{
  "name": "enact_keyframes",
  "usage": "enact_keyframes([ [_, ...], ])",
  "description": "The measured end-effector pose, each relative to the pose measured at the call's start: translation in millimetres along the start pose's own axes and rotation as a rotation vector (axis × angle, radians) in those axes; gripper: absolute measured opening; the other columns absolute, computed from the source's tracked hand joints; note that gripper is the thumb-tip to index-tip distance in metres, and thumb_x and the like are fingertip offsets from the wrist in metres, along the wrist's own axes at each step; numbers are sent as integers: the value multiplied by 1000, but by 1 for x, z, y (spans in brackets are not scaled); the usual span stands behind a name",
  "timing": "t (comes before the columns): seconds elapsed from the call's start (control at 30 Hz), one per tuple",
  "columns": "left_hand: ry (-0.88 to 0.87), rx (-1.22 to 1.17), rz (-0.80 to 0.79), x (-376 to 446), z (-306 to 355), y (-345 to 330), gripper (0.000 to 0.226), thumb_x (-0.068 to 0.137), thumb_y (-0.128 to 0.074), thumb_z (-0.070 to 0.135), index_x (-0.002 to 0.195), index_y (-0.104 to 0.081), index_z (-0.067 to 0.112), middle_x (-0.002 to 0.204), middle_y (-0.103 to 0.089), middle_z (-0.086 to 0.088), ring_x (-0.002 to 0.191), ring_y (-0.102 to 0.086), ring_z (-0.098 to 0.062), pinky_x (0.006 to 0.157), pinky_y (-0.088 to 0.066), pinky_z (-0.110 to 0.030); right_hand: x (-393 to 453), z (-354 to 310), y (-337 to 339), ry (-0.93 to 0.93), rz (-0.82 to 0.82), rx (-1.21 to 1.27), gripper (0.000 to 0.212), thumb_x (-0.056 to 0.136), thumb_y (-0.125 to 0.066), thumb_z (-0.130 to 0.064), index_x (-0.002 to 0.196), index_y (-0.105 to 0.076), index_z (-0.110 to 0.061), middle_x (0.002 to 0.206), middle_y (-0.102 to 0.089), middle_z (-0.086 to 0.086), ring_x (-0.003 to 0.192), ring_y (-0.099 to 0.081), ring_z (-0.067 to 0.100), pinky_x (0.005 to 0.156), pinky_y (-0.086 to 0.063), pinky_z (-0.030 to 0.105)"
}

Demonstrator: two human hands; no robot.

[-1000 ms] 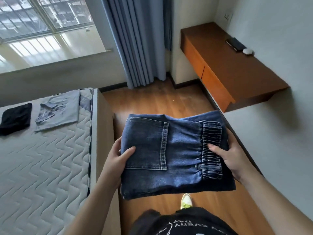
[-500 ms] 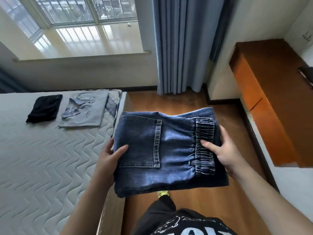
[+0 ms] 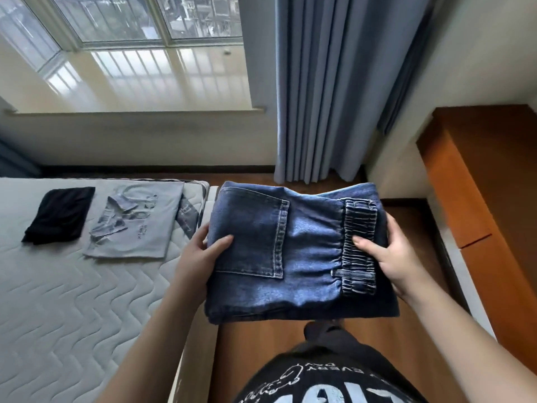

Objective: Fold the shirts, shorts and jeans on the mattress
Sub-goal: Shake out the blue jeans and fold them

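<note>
while both hands, left hand (image 3: 200, 257) and right hand (image 3: 389, 254), grip the folded jeans (image 3: 290, 257), they hang beside the mattress (image 3: 58, 301).

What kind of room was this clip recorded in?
Most likely a bedroom: a bare quilted mattress with folded clothes on it, a curtained window, and a wall-mounted wooden desk. The person stands beside the bed holding folded jeans.

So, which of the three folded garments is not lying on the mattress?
The folded dark blue denim jeans: both hands hold them in the air, while the black garment and the grey shirt lie on the mattress.
</note>
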State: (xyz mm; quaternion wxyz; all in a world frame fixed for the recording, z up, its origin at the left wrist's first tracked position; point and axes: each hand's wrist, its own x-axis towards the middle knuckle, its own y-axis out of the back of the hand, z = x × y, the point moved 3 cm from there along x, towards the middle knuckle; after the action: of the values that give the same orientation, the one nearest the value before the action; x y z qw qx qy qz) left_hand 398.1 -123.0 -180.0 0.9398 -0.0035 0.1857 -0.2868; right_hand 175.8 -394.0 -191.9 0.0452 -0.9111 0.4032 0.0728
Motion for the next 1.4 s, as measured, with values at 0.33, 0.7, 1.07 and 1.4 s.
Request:
enact_keyframes([
  [0.33,11,-24,46,142,48,-74,40,82,-76,21,119,-65,33,109,-73,-10,95,-72,-29,71,-58,-34,177,-32,32,-26,-33,16,56,81,-75,0,120,-57,-35,114,-72,-6,106,-68,14,88,-55,32],
  [0.7,-3,-16,124,244,86,-73,50,77,-76,29,125,-61,34,113,-72,-9,99,-71,-30,73,-58,-37,317,-53,-3,-33,-150,2,57,79,-76,-3,122,-57,-34,119,-70,-4,112,-65,16,100,-49,40],
  [1.07,-10,-112,197,370,131,-4,43,88,-68,13,127,-59,27,111,-72,-12,96,-71,-29,71,-59,-35,457,-71,-119,2,-249,-79,60,78,-79,-9,123,-56,-42,121,-69,-5,114,-65,15,95,-52,29],
  [1.4,-40,-137,204,470,181,67,44,85,-71,16,126,-62,28,114,-72,-9,99,-71,-26,73,-58,-32,551,-95,-218,-31,-286,-120,71,73,-83,-21,135,-50,-32,123,-69,-5,114,-65,16,99,-49,40],
])
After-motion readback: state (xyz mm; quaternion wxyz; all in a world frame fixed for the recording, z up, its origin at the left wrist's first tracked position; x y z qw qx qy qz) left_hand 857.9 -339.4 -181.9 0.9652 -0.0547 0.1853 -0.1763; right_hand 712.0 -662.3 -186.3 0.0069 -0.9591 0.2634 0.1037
